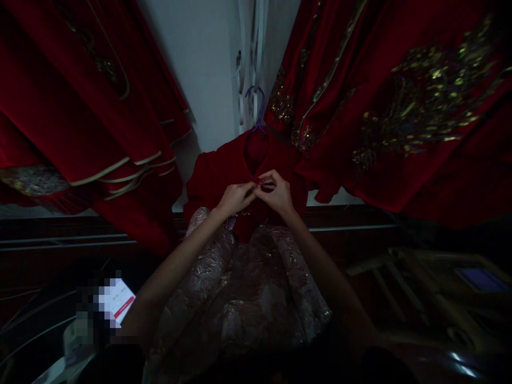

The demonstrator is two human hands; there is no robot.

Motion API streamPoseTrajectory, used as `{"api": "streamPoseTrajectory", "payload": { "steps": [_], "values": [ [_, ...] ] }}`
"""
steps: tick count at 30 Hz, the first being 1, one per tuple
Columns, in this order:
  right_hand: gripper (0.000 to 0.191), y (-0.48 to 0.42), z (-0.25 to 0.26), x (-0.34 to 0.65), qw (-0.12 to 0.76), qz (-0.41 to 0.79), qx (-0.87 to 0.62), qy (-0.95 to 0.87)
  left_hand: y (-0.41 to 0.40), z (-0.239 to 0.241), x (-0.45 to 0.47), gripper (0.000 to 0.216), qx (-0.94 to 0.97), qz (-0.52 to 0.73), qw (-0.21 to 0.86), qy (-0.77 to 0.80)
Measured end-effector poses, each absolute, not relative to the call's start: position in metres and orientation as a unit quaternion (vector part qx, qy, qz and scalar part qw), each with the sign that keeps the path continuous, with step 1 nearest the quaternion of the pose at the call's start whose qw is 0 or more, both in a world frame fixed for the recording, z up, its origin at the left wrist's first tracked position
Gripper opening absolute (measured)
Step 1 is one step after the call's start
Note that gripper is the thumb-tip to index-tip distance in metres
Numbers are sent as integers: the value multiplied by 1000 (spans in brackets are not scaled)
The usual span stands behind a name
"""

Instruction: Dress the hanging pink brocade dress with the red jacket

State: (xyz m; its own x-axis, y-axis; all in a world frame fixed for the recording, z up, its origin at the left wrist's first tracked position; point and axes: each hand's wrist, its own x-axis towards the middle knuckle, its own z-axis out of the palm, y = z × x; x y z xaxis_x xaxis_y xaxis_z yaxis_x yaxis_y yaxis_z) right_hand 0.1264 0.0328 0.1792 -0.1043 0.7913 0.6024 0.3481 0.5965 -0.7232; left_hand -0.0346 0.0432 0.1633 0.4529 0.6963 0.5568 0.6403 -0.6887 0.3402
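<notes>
A red V-necked top (216,168) hangs on a purple hanger (260,109) in front of me. My left hand (236,197) and my right hand (278,193) meet at its front, just below the neckline. Fingers of both hands are closed in a pinch on the cloth there, fingertips touching or nearly so. A small pinkish bit shows between the fingertips, too dim to make out. Silvery beaded trim (231,221) shows on the top below my left hand. My lap is covered by a shiny patterned skirt (256,277).
Red garments with gold edging (100,170) hang at left, and red ones with gold sequins (432,101) at right. White metalwork (254,48) stands behind the hanger. A lit phone screen (116,301) is at lower left, a wooden chair-like frame (400,290) at lower right.
</notes>
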Motion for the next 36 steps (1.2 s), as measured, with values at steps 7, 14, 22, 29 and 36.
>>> {"api": "streamPoseTrajectory", "payload": {
  "steps": [7, 14, 22, 29, 36],
  "values": [
    [28, 38, 165, 113, 570, 255, -407, -667, 24, 110, 9, 19, 623, 601, 332, 375],
    [50, 18, 135, 136, 543, 353, -408, -644, 15, 108, 11, 20, 615, 607, 332, 379],
    [64, -5, 122, 145, 465, 372, -392, -701, 0, 119, -5, 31, 621, 564, 397, 373],
    [63, -9, 128, 142, 439, 337, -383, -740, -5, 107, 2, 32, 583, 580, 457, 340],
    [33, -15, 145, 156, 384, 328, -398, -766, -2, 94, 1, 38, 606, 606, 309, 413]
  ]
}}
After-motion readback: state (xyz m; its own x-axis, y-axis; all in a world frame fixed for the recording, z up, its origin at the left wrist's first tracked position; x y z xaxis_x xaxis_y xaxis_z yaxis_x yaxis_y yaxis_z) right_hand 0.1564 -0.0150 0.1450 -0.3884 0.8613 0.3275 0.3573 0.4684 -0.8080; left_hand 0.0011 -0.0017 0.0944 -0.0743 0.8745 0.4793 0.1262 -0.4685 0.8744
